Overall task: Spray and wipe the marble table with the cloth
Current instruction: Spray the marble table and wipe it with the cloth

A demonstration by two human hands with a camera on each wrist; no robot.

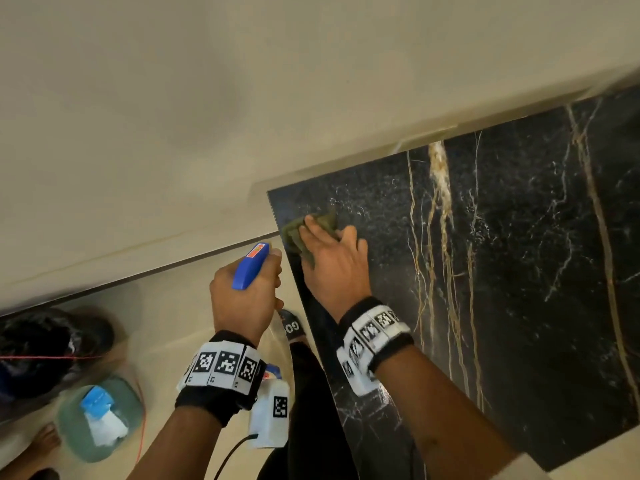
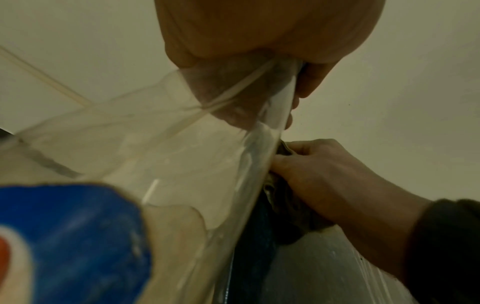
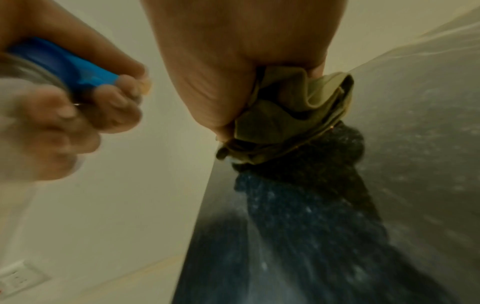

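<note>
The black marble table [image 1: 502, 271] with gold and white veins fills the right of the head view. An olive cloth [image 1: 294, 233] lies bunched at the table's far left corner. My right hand [image 1: 329, 258] presses down on it, fingers bent over the folds [image 3: 293, 115]. My left hand [image 1: 242, 296] hovers just off the table's left edge. It grips a clear spray bottle by its blue head [image 1: 251, 266], fingers curled round the trigger [image 3: 64, 63]. The bottle's clear body [image 2: 155, 164] hangs below the hand. Fine droplets speckle the marble [image 3: 298, 226] near the cloth.
The table stands close to a beige wall. On the tiled floor at the left sit a green jug with a blue cap [image 1: 98, 417] and a dark bag [image 1: 45, 351]. A bare foot [image 1: 45, 441] and a black sandal [image 1: 292, 325] show below. A wall socket [image 3: 18, 277] sits low.
</note>
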